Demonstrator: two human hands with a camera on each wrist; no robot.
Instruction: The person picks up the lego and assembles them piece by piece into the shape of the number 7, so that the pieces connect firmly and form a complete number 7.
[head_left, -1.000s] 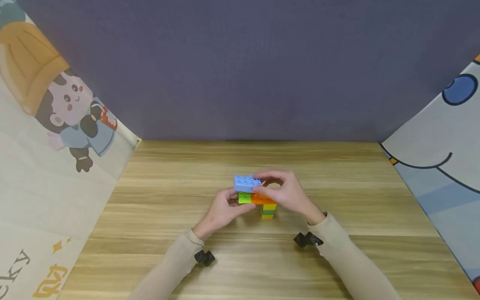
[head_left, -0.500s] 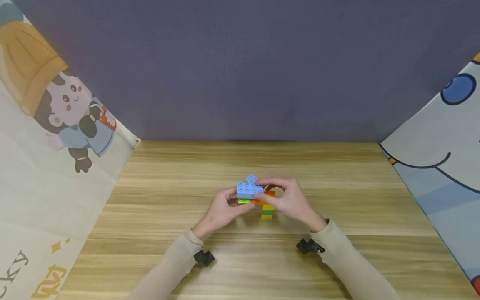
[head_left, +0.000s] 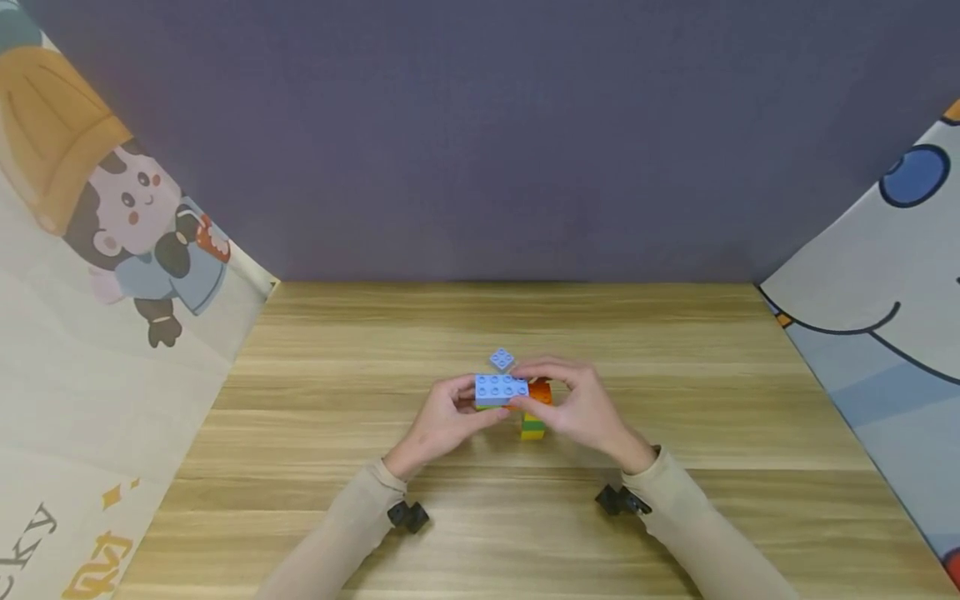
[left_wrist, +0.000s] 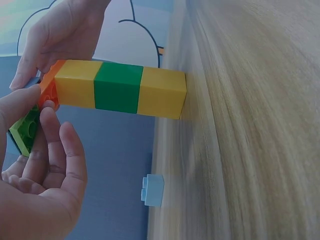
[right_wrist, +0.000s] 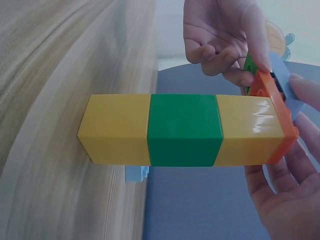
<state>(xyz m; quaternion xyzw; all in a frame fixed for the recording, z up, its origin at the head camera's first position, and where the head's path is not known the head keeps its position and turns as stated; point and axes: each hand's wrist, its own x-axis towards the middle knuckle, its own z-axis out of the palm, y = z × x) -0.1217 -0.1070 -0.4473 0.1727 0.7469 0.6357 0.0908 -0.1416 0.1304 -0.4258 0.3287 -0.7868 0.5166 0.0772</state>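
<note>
A column of two yellow blocks (left_wrist: 162,92) with a green block (left_wrist: 117,87) between them stands upright on the table. An orange brick (head_left: 542,393) caps it and juts out to the left. At its overhanging end is a lime green brick (left_wrist: 25,131), which my left hand (head_left: 444,423) pinches from below and the side. My right hand (head_left: 588,410) grips the right end of a light blue eight-stud brick (head_left: 495,388) between thumb and fingers. That brick lies over the green and orange ones, covering most of the green in the head view.
A small light blue four-stud brick (head_left: 502,359) sits on the wooden table (head_left: 360,350) just behind the hands. A dark blue-grey panel (head_left: 517,167) rises along the back edge, with printed cloth walls (head_left: 67,375) on both sides.
My right hand has lowered the light blue brick onto the green and orange bricks. The small blue brick behind has come into sight. The left hand has stayed nearly still.
</note>
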